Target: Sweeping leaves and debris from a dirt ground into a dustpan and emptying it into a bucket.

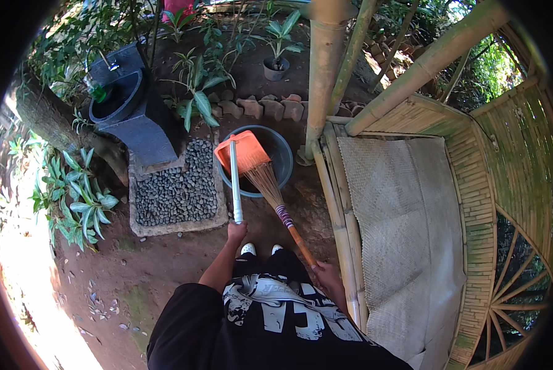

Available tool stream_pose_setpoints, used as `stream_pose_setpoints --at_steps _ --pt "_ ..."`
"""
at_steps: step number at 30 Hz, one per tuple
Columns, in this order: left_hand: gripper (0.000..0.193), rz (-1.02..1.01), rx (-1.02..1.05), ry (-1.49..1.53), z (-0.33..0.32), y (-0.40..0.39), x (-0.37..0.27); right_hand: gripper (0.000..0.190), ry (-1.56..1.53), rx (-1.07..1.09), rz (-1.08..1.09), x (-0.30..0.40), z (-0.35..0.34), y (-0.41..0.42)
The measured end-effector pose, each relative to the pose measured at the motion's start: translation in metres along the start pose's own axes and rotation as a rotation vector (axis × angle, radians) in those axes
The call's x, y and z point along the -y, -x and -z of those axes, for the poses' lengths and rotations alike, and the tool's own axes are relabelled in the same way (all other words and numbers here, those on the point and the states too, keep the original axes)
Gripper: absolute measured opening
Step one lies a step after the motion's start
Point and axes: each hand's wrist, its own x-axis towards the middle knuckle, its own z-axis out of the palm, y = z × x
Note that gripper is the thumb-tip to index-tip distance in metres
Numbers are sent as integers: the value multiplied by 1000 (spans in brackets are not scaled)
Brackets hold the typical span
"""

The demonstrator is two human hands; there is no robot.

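Note:
My left hand (pixel 237 231) grips the lower end of the white handle of an orange plastic dustpan (pixel 248 150). In my right hand (pixel 326 273) is the orange handle of a stick broom (pixel 263 182), bound with purple and white wrapping. The dustpan's pan and the broom's bristle tips meet above a round grey plastic basin (pixel 283 152), whose inside they partly cover. I cannot tell what the basin holds. It sits on bare soil ahead of my white shoes.
A dark stone sink (pixel 137 115) with a faucet and a green bottle stands at left beside a pebble bed (pixel 179 194). At right, a bamboo platform (pixel 346 222) bears a woven mat (pixel 401 222). Bamboo posts (pixel 325 69), a potted plant (pixel 275 68) and brick edging (pixel 272 108) are farther ahead.

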Motion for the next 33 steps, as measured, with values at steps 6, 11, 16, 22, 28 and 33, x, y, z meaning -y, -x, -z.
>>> stream_pose_setpoints --at_steps 6,11,16,22,28,33 --pt "14 -17 35 113 -11 3 -20 24 -8 23 -60 -29 5 -19" --pt "12 -19 43 151 3 -5 -27 33 248 -95 4 6 2 -5" --pt "16 -74 77 161 16 5 -48 42 585 -298 207 21 -9 -8" --pt "20 -87 40 102 20 18 -47 42 603 -373 199 24 -14 -22" --pt "39 -45 -76 -264 13 -8 -3 39 705 -409 237 38 -16 1" --pt "39 -95 -81 -333 4 -15 -5 39 754 -491 243 23 -10 30"
